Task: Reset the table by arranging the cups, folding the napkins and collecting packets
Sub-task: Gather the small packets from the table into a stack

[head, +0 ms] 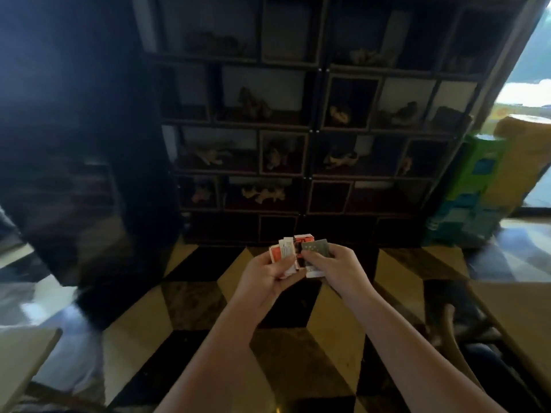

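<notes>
Left hand [269,271] curled round a small fan of orange-and-white packets [284,253], thumb across the front. Right hand [334,268] pinching a grey packet [316,248] at its near edge, with a white one tucked below it. Both bundles touching, held together in mid-air over the floor, not on any desk.

Likely very light, thin and papery: flexible rather than stiff, easy to crease, and probably slick enough to slide out of a loose stack (sachets of this kind tend to slip over one another). Best taken by the flat faces, thumb on top and fingers beneath, squeezing the whole stack square so that none fans out; a pinch at one corner would probably let the middle ones drop.

Beneath the hands, a glossy floor [298,347] in a pattern of black, brown and cream diamonds. Straight ahead, a dark shelf unit [313,129] of many cubbies holding small blurred ornaments. Pale desk corner [26,350] at lower left, another desk edge [512,305] at right with chair legs beneath. Green and yellow boxes [477,189] beside the shelf unit, bright window beyond.
</notes>
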`<control>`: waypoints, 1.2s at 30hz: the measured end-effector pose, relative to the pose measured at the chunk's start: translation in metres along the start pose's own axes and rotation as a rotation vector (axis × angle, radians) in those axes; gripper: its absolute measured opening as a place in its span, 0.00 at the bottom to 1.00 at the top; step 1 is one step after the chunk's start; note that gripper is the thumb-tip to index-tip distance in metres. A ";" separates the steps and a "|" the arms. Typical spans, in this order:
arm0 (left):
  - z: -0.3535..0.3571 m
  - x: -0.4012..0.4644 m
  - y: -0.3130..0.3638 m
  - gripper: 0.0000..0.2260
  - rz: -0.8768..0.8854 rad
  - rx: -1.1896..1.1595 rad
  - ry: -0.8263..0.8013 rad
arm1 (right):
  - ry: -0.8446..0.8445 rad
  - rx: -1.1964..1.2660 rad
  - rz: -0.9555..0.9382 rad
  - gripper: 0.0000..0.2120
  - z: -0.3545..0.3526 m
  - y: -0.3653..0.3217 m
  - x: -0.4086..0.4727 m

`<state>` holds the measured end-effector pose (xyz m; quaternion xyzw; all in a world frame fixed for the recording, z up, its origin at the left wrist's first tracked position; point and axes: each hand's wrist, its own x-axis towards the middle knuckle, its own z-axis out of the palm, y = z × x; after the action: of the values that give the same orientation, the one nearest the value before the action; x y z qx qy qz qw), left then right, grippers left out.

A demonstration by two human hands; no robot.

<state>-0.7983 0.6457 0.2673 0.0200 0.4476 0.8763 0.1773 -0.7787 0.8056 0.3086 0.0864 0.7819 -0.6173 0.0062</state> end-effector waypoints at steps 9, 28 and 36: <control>-0.154 0.022 0.078 0.09 0.281 -0.057 0.383 | -0.430 -0.067 -0.047 0.06 0.171 -0.035 0.125; -0.338 -0.001 0.173 0.22 0.573 -0.255 1.324 | -1.388 -0.157 -0.170 0.05 0.494 -0.066 0.244; -0.409 -0.063 0.175 0.13 0.670 -0.332 1.585 | -1.643 -0.223 -0.092 0.09 0.602 -0.059 0.190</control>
<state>-0.8697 0.2134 0.1685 -0.4906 0.2763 0.6918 -0.4521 -1.0329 0.2351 0.2003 -0.4253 0.5877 -0.4021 0.5586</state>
